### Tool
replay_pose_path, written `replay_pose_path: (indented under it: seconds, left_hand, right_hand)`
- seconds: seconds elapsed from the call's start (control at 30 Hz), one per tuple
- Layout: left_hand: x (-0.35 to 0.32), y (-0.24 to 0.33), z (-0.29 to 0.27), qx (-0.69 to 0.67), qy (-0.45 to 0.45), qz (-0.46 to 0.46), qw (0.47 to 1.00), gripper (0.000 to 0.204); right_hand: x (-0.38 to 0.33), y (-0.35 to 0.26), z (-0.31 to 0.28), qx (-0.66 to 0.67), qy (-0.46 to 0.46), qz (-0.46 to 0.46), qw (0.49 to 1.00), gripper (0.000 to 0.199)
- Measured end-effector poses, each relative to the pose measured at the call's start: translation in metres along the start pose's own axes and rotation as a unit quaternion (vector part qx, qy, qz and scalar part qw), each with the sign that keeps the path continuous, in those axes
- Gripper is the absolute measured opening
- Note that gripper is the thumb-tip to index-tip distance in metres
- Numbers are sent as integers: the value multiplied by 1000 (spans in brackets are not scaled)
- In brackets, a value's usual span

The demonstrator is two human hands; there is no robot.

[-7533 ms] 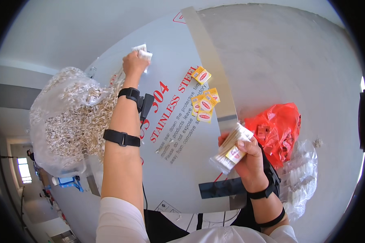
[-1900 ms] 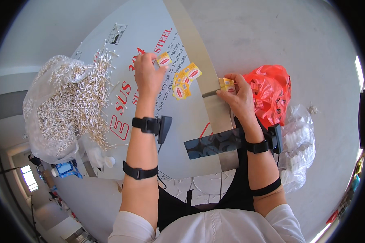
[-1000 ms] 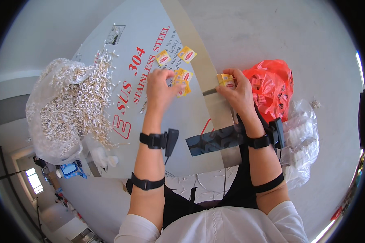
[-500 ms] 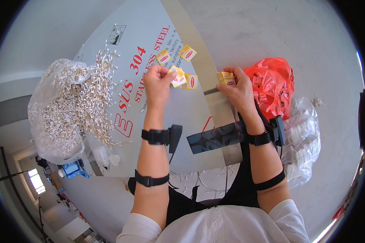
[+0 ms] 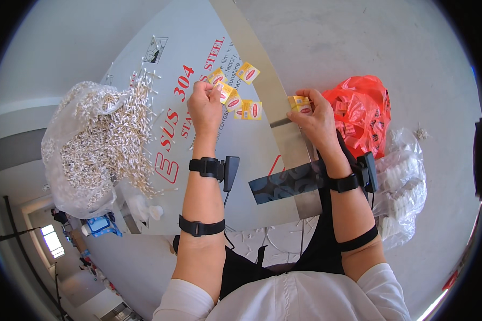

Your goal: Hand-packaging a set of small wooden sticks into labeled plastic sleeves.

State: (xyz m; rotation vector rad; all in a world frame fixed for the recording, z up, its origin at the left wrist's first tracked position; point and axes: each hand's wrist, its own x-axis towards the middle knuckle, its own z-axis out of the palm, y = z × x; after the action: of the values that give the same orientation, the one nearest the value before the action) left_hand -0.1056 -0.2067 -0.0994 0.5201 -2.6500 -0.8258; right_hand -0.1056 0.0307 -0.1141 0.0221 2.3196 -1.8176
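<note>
Resting on a steel table (image 5: pixel 144 69), both forearms banded with black straps. Near right: clear bag (image 5: pixel 404 182) of white items on the floor; just beyond, touching it, red bag (image 5: pixel 361 115). Right hand (image 5: pixel 316 120): fingers curled shut around a small yellow box (image 5: pixel 299 104), held over the table's right edge. Left hand (image 5: pixel 204 104): fingers pinched closed on a yellow packet (image 5: pixel 224 92), only partly visible past the fingertips. Just right of that hand, more packets (image 5: pixel 250 109) lying flat and loose on the tabletop, one farther packet (image 5: pixel 248 71) beside the edge strip. Far left: open clear sack (image 5: pixel 75 155) of white swabs (image 5: pixel 120 123), spilling onto the table.
</note>
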Motion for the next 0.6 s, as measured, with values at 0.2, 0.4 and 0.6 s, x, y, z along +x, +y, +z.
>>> replay_pose_path:
  seconds: [0.2,0.4,0.6]
  left_hand:
    - [-17,-14,-14,99,115,91,984,16]
    - [-88,22,-37,-88,-39,12,995,12]
    - [-182,29,-72,-161,-115,-56,979,10]
  right_hand:
    - [-4,-12,-2,45,-17,-3,999,41]
    - [-30,-33,-23,67,-134,7,989,42]
    - [-100,-34,8,214,-245,49,945,49]
